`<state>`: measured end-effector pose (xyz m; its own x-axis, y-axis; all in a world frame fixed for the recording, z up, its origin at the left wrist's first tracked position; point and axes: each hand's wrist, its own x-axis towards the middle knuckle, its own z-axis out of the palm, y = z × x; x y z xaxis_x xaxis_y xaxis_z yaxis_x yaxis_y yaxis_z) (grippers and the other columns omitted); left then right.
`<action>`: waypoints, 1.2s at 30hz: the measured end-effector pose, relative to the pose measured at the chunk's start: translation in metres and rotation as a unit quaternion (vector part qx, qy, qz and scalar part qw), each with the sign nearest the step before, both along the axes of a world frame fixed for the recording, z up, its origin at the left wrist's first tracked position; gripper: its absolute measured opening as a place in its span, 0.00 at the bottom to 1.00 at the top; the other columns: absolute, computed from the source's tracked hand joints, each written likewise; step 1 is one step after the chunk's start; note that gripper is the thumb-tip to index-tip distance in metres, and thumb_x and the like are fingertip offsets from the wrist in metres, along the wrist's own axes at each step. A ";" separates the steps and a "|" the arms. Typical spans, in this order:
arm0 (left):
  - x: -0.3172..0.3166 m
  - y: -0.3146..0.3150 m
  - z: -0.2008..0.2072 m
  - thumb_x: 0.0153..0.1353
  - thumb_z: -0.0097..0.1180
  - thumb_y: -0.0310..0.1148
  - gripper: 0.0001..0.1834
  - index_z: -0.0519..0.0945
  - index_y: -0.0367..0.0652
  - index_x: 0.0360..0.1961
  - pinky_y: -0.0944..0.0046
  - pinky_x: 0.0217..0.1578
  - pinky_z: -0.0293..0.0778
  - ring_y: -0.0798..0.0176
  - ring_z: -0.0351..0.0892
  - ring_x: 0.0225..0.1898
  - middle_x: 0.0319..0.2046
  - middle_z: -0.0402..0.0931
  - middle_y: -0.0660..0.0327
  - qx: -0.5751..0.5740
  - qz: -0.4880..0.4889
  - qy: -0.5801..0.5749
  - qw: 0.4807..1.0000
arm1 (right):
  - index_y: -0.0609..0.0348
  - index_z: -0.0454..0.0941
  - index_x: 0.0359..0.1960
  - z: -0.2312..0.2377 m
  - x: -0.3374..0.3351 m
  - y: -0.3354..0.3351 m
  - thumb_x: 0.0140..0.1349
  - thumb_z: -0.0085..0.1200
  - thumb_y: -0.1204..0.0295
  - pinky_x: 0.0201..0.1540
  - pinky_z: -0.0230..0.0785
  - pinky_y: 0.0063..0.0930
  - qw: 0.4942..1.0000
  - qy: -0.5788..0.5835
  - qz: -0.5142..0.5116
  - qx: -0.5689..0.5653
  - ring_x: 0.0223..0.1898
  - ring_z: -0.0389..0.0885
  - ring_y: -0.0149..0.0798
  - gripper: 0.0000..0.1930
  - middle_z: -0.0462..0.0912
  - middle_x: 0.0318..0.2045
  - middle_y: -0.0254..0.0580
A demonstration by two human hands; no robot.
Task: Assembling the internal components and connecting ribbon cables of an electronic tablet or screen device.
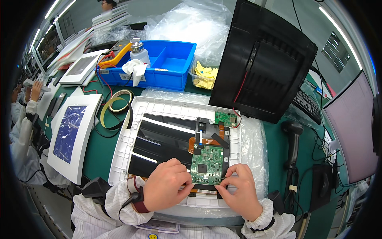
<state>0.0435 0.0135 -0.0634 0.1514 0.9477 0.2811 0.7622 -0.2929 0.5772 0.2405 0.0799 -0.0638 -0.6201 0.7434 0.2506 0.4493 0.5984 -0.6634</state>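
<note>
A white-framed display panel (pixel 126 149) lies open on the bench with its inside facing up. On its right half sits a green circuit board (pixel 215 159), joined by an orange flat cable (pixel 211 141). A narrow black strip (pixel 205 187) runs along the board's lower edge. My left hand (pixel 167 186) is closed, thumb and forefinger pinching at the strip's left end. My right hand (pixel 240 191) pinches at its right end, beside the board's lower right corner. A smaller green board (pixel 225 118) connects by red and black wires to the upright black back cover (pixel 264 59).
A blue bin (pixel 171 81) with a pump bottle stands behind the panel, beside a tub of yellow pieces (pixel 205 75). Tape rolls (pixel 115 109) and a white-framed screen (pixel 71 135) lie left. To the right are a barcode scanner (pixel 292 139), keyboard (pixel 306 105) and monitor (pixel 354 127).
</note>
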 end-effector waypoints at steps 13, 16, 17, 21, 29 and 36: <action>0.001 0.002 0.001 0.38 0.60 0.26 0.06 0.73 0.41 0.16 0.63 0.29 0.67 0.59 0.69 0.28 0.19 0.70 0.62 -0.011 0.002 0.016 1.000 | 0.59 0.75 0.14 0.000 0.000 0.001 0.39 0.61 0.76 0.39 0.56 0.32 1.000 -0.003 -0.005 0.001 0.34 0.66 0.42 0.05 0.68 0.26 0.38; 0.002 0.002 0.001 0.38 0.60 0.26 0.06 0.73 0.41 0.16 0.63 0.29 0.67 0.59 0.69 0.28 0.19 0.70 0.62 -0.009 0.010 0.023 1.000 | 0.59 0.75 0.14 0.000 -0.001 0.001 0.39 0.61 0.75 0.39 0.56 0.32 1.000 -0.007 -0.006 0.003 0.34 0.66 0.42 0.05 0.68 0.26 0.38; 0.002 0.002 0.000 0.38 0.60 0.26 0.06 0.73 0.41 0.16 0.63 0.29 0.66 0.59 0.69 0.28 0.19 0.70 0.62 -0.008 0.011 0.024 1.000 | 0.59 0.75 0.14 0.000 -0.001 0.000 0.39 0.60 0.75 0.38 0.56 0.32 1.000 -0.010 -0.007 0.004 0.34 0.66 0.42 0.05 0.68 0.26 0.38; 0.002 0.001 -0.003 0.38 0.60 0.26 0.06 0.73 0.41 0.16 0.63 0.30 0.66 0.59 0.69 0.28 0.19 0.69 0.62 -0.008 0.015 0.025 1.000 | 0.59 0.75 0.14 -0.001 -0.002 -0.001 0.39 0.60 0.75 0.38 0.55 0.33 1.000 -0.014 -0.010 0.011 0.35 0.66 0.42 0.06 0.68 0.26 0.38; 0.005 0.002 0.000 0.40 0.58 0.27 0.06 0.72 0.43 0.17 0.62 0.31 0.63 0.59 0.66 0.30 0.21 0.66 0.63 -0.012 0.028 0.057 0.998 | 0.60 0.74 0.15 -0.002 -0.004 -0.001 0.39 0.59 0.76 0.38 0.55 0.34 0.999 -0.030 -0.021 0.026 0.35 0.66 0.43 0.05 0.67 0.26 0.39; 0.004 0.000 0.006 0.41 0.58 0.29 0.07 0.71 0.43 0.21 0.60 0.34 0.61 0.57 0.65 0.33 0.23 0.65 0.62 0.001 0.063 0.131 0.989 | 0.60 0.74 0.15 -0.001 -0.005 -0.002 0.39 0.59 0.76 0.38 0.55 0.34 0.999 -0.036 -0.021 0.028 0.34 0.66 0.43 0.05 0.67 0.26 0.40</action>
<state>0.0477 0.0132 -0.0569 0.1003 0.9631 0.2499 0.9158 -0.1875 0.3552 0.2356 0.0778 -0.0651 -0.6064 0.7553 0.2487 0.5201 0.6133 -0.5944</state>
